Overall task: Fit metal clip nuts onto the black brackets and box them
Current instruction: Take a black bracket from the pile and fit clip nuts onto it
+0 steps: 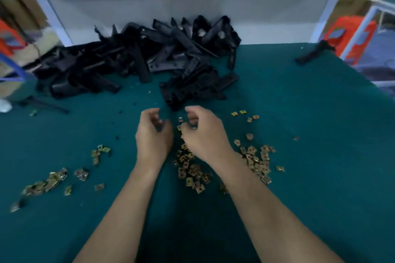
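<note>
Two bare hands hover side by side low over the green bench, fingers pointing away from the person. The left hand is half-curled, thumb and fingers apart, and the blur hides whether anything small sits inside it. The right hand has its fingertips hooked down onto the far end of a trail of metal clip nuts, which runs back under its wrist and spreads out to its right. One nut glints at those fingertips, but whether it is actually pinched cannot be told. More nuts lie scattered well out to the left of the left hand. Just beyond both sets of fingertips, in the gap between them, is the near end of the closest black bracket. Its long axis slants away and to the right, into the heap of brackets farther off. Either hand looks about equally near that end, so a short forward reach should meet it end-on. No box is in sight.
</note>
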`<state>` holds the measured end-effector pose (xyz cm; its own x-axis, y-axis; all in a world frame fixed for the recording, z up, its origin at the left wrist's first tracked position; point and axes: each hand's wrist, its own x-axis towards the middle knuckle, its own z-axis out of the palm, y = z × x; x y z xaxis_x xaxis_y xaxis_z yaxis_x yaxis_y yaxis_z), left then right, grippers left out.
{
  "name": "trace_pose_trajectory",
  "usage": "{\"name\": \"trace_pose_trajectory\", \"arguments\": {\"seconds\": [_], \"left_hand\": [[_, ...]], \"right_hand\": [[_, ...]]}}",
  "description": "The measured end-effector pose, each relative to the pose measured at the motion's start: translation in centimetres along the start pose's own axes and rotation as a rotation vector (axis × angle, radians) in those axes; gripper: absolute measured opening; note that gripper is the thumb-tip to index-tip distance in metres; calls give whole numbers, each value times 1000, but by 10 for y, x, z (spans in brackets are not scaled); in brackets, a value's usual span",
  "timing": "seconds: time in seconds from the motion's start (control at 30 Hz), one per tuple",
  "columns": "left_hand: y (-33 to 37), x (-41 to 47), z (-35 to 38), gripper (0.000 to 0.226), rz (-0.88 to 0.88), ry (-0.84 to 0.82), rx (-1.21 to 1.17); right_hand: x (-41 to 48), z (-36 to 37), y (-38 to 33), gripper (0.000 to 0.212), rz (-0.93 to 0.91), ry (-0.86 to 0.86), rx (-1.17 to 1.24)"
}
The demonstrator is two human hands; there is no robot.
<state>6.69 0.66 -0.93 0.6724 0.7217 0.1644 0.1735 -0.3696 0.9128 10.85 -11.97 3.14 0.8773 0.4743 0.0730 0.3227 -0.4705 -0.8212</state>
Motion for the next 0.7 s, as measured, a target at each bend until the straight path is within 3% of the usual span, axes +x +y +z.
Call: {"name": "trace_pose_trajectory", "arguments": {"seconds": [0.2,0.4,0.57,0.7], "left_hand": [[-3,45,23,38,-18,-65,-99],[-4,55,28,24,-43,52,-213],[-5,54,16,29,-201,-22,-620],[-4,56,4,51,-299,-154,-1054]], "right_hand": [[87,38,-10,52,159,-18,50],[103,48,-1,39,68,104,68],[89,38,-1,33,-75,97,-4],[65,28,-4,28,-219,116,32]]}}
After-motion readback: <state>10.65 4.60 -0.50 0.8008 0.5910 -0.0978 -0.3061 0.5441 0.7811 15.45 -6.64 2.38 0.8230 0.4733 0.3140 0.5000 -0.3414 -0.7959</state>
